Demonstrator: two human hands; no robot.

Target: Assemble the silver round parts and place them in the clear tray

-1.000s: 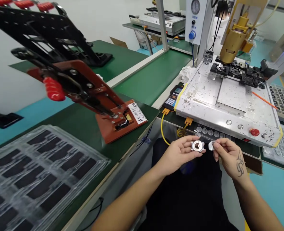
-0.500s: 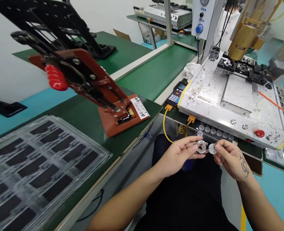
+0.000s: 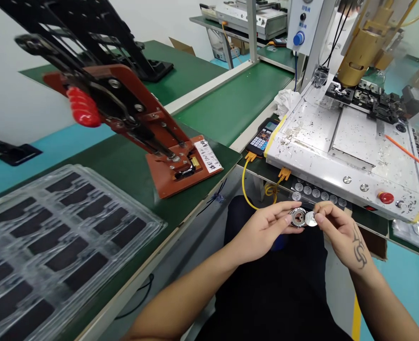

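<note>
My left hand [image 3: 264, 232] is closed on a round, silvery watch case [image 3: 298, 217], gripping its rim between thumb and fingers. The case's open face is turned up, and part of a ring-like interior shows. My right hand [image 3: 339, 232] pinches a thin round silver disc [image 3: 310, 219] with small markings, like a watch back cover. The disc is at the right edge of the case and seems to overlap it slightly; whether they touch I cannot tell. Both hands are above my lap, in front of the bench.
At right stands a white dispensing machine [image 3: 301, 158] with a brass-coloured head [image 3: 360, 59] and a red button [image 3: 386, 197]. A strip of round discs [image 3: 316, 193] lies under its front edge. Left are a red-handled clamp fixture [image 3: 181, 177] and clear trays [image 3: 152, 226]. A yellow cable [image 3: 244, 187] hangs between benches.
My right hand has brought the disc left, from beside the watch case to its edge. My left hand keeps its hold on the case. The view has shifted slightly.
</note>
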